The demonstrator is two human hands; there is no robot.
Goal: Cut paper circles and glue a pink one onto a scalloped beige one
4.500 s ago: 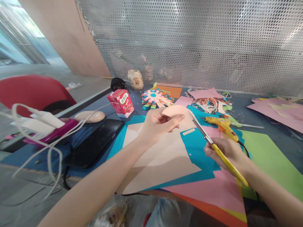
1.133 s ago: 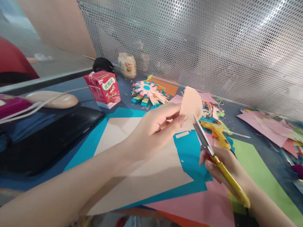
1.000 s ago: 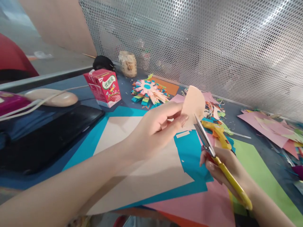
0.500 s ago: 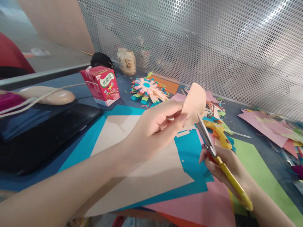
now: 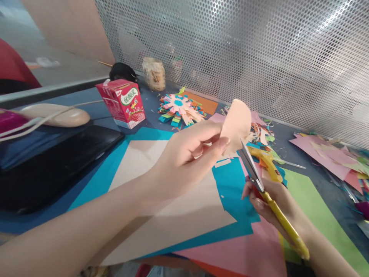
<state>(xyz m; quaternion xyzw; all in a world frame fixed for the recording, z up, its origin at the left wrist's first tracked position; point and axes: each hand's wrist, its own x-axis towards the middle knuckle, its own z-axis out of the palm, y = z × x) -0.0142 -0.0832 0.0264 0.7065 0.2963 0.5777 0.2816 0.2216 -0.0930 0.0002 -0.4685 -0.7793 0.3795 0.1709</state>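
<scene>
Between thumb and fingers, my left hand [image 5: 190, 154] pinches a peach paper piece [image 5: 236, 121] with a rounded top, held up above the sheets. My right hand [image 5: 273, 200] is closed around scissors [image 5: 253, 171] with yellow handles, some of its fingers hidden behind them. The blade tips point up and lie at the lower right edge of the paper piece; I cannot tell whether they touch it. Below my hands a large peach sheet [image 5: 173, 223] lies on blue paper [image 5: 230, 184]. Behind the scissors rests a yellow glue gun [image 5: 266, 161].
A layered paper flower [image 5: 180, 105] and paper scraps [image 5: 262, 134] lie toward the perforated metal panel [image 5: 259, 57]. On the left are a red drink carton [image 5: 123, 102], a black tablet-like slab [image 5: 57, 165] and a corded cream object [image 5: 57, 114]. Green paper [image 5: 311, 200] and pink paper [image 5: 319, 152] lie right.
Hardly anything differs. The paper piece in my left hand has risen and tilted very slightly; the scissors stay almost in place. The view has shifted a little.
</scene>
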